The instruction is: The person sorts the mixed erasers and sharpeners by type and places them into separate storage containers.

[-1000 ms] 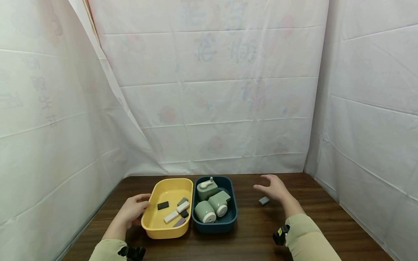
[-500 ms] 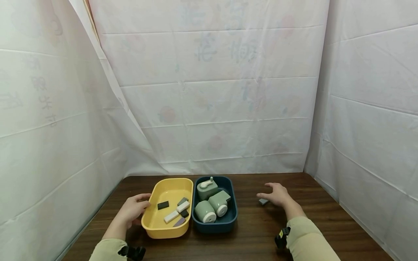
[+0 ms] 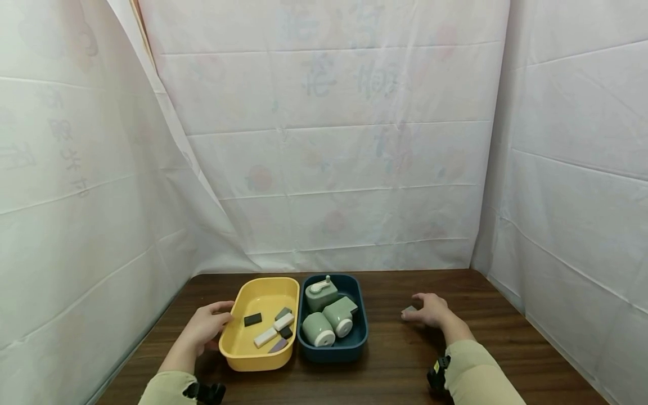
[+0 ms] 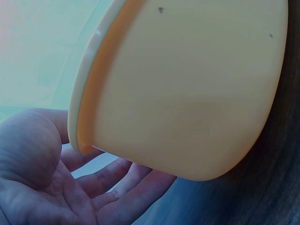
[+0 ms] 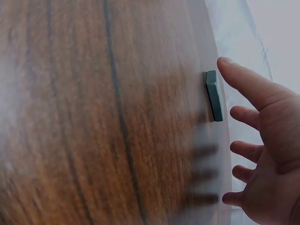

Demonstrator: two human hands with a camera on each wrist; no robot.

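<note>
My left hand (image 3: 205, 325) rests at the left side of a yellow tray (image 3: 228, 359), its extended fingers (image 4: 124, 192) against the outer wall. Inside the tray lie several small rectangular blocks, among them a black one (image 3: 252, 319), a white one (image 3: 265, 337) and a purple one (image 3: 278, 345). Farther right, my right hand (image 3: 434, 311) is low over the table with its fingers spread. A small grey block (image 5: 213, 96) lies on the wood right by the thumb tip in the right wrist view. The hand partly covers this block in the head view.
Beside the yellow tray stands a dark blue tray (image 3: 334, 354). It holds pale green rounded objects (image 3: 318, 328), one with a small crank on top (image 3: 321, 292). White cloth (image 3: 324, 169) hangs behind and along both sides of the dark wooden table (image 3: 385, 371).
My right hand has moved down and slightly to the right, so that its thumb is now at the grey block. My left hand and both trays have stayed in place.
</note>
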